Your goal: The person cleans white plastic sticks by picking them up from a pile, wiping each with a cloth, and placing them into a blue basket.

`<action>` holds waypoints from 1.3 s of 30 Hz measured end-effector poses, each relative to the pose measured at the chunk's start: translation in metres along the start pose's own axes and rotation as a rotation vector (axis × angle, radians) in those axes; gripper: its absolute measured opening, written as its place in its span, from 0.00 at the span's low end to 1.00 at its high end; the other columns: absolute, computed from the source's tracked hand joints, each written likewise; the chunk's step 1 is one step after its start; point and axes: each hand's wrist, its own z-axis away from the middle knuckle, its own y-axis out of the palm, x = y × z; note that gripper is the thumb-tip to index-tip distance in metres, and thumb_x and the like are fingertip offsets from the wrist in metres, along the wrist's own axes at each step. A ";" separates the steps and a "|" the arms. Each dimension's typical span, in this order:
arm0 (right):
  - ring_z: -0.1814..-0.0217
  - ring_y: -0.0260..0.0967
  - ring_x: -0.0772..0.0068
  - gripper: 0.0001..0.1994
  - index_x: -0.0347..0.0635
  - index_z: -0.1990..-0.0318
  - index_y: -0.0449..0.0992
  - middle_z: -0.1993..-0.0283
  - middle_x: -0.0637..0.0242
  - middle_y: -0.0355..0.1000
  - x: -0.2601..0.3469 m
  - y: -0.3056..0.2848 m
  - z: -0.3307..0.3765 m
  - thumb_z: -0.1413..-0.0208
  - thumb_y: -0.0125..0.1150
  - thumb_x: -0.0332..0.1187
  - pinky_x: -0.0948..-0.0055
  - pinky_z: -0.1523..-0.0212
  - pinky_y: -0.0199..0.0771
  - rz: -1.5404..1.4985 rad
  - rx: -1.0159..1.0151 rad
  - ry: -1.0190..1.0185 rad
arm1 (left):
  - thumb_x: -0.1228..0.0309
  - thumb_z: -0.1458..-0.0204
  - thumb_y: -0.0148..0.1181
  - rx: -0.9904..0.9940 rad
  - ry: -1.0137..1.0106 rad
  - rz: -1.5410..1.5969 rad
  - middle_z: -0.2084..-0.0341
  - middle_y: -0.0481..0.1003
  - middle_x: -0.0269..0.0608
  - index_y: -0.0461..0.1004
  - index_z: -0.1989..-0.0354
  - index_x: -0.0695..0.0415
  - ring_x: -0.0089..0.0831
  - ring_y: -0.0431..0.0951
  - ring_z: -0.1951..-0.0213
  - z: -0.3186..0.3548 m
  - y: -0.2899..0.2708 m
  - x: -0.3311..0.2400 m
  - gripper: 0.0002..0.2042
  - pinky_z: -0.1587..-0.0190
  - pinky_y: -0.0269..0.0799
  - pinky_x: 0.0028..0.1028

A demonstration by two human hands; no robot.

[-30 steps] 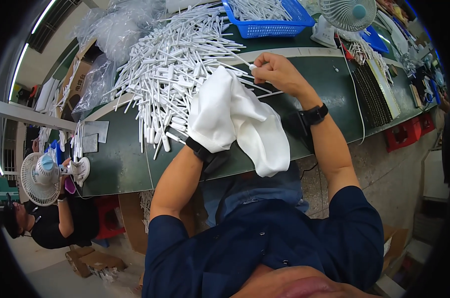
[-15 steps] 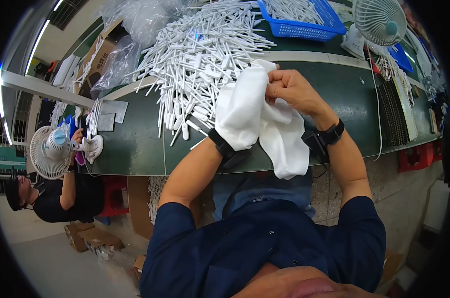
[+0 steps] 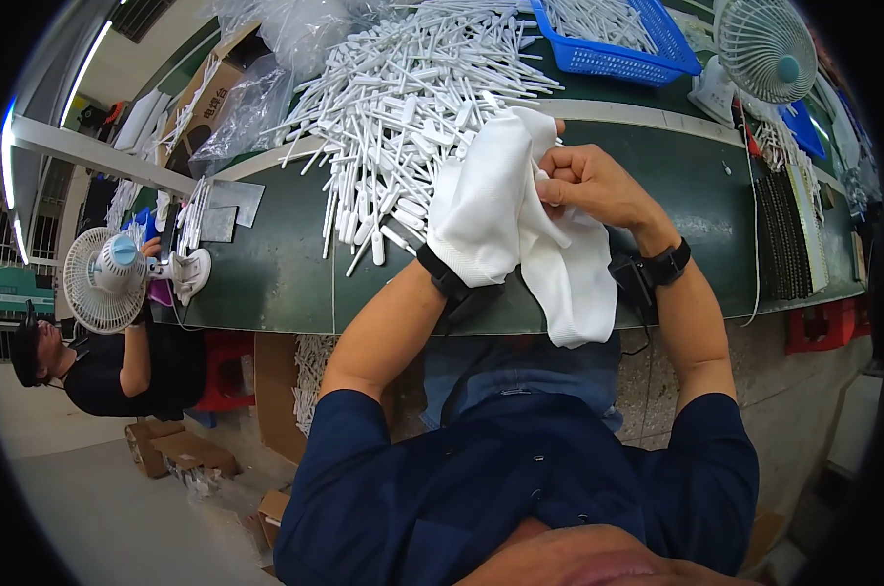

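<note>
A white textured cloth [image 3: 481, 210] covers my left hand [image 3: 560, 126] from the wristband up, so only a fingertip peeks out at its far end. Whether those covered fingers are bent or straight is hidden. My right hand [image 3: 598, 190] is closed, thumb against fingers, pinching a fold of the cloth beside the left hand. The cloth's loose end hangs between my forearms toward the table's near edge. Just beyond and to the left of the cloth lies a big heap of white plastic sticks with paddle-shaped ends [image 3: 393, 127].
On the green table [image 3: 266, 283], a blue basket [image 3: 622, 66] of white sticks stands at the far right, near a white fan [image 3: 766, 49]. Clear plastic bags [image 3: 242, 117] lie far left. Another fan [image 3: 105, 278] and a co-worker [image 3: 120, 381] are at the left. A cable [image 3: 756, 234] crosses the right side.
My right hand still pinches the cloth, its grip shifted slightly along the fold. The cloth over my left hand stands a little more upright. The whole view has shifted slightly.
</note>
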 end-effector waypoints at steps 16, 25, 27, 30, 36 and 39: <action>0.72 0.73 0.85 0.08 0.36 0.62 0.76 0.74 0.72 0.77 0.005 0.011 0.002 0.37 0.66 0.32 0.82 0.68 0.71 0.106 0.146 0.057 | 0.49 0.30 0.43 0.019 0.072 -0.049 0.41 0.71 0.39 0.64 0.33 0.56 0.35 0.76 0.53 -0.001 -0.012 -0.014 0.27 0.52 0.79 0.38; 0.73 0.73 0.86 0.09 0.35 0.64 0.74 0.76 0.71 0.76 0.011 0.016 0.005 0.39 0.67 0.31 0.83 0.69 0.69 0.340 0.184 0.050 | 0.50 0.31 0.46 -0.028 0.185 -0.036 0.51 0.74 0.42 0.68 0.36 0.58 0.30 0.77 0.63 -0.006 -0.005 -0.008 0.26 0.63 0.77 0.30; 0.73 0.73 0.86 0.09 0.35 0.64 0.74 0.76 0.71 0.76 0.011 0.016 0.005 0.39 0.67 0.31 0.83 0.70 0.69 0.402 0.214 0.053 | 0.51 0.31 0.47 -0.029 0.137 0.058 0.52 0.74 0.42 0.69 0.37 0.58 0.30 0.77 0.63 -0.003 -0.005 -0.019 0.25 0.64 0.77 0.30; 0.73 0.71 0.86 0.09 0.36 0.65 0.75 0.76 0.72 0.75 0.004 0.017 0.000 0.39 0.67 0.32 0.82 0.70 0.68 0.142 0.015 -0.039 | 0.53 0.31 0.48 0.022 0.173 -0.251 0.53 0.75 0.41 0.70 0.38 0.58 0.29 0.77 0.63 -0.001 -0.006 -0.018 0.23 0.63 0.77 0.30; 0.75 0.70 0.84 0.12 0.36 0.64 0.78 0.76 0.70 0.76 0.005 0.014 0.003 0.39 0.68 0.38 0.78 0.70 0.69 0.293 -0.034 -0.059 | 0.61 0.34 0.52 0.150 0.372 -1.065 0.54 0.75 0.42 0.72 0.42 0.60 0.32 0.78 0.61 0.005 -0.004 -0.013 0.19 0.63 0.77 0.31; 0.74 0.71 0.83 0.13 0.36 0.62 0.80 0.76 0.71 0.76 0.007 0.015 0.005 0.38 0.67 0.39 0.78 0.69 0.70 0.484 0.037 -0.056 | 0.66 0.36 0.54 0.173 0.456 -1.168 0.54 0.75 0.45 0.73 0.44 0.61 0.37 0.79 0.60 0.006 -0.002 -0.013 0.16 0.63 0.77 0.33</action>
